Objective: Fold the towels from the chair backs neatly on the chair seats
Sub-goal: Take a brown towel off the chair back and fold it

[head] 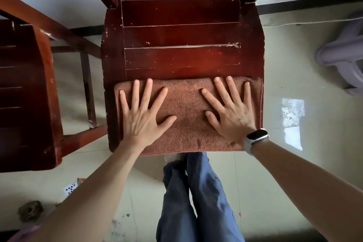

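Item: 1 brown towel point(186, 116), folded into a rectangle, lying flat on the front part of the red wooden chair seat point(180, 41), its near edge hanging just over the seat's front edge. My left hand point(143, 118) lies palm down on the towel's left half, grip wide, fingers spread and straight, holding nothing. My right hand point(229, 112) lies palm down on the right half, likewise spread flat, grip wide; a watch point(255, 139) with a dark face and white strap sits on that wrist. The back slats of the seat are bare, with chipped varnish. A 2nd chair point(27, 94) of the same wood stands just to the left. On the pale tiled floor point(294, 76): playing cards point(71, 186) at lower left, a lavender plastic stool point(341, 59) at right. My legs in blue trousers point(196, 198) show below the seat.
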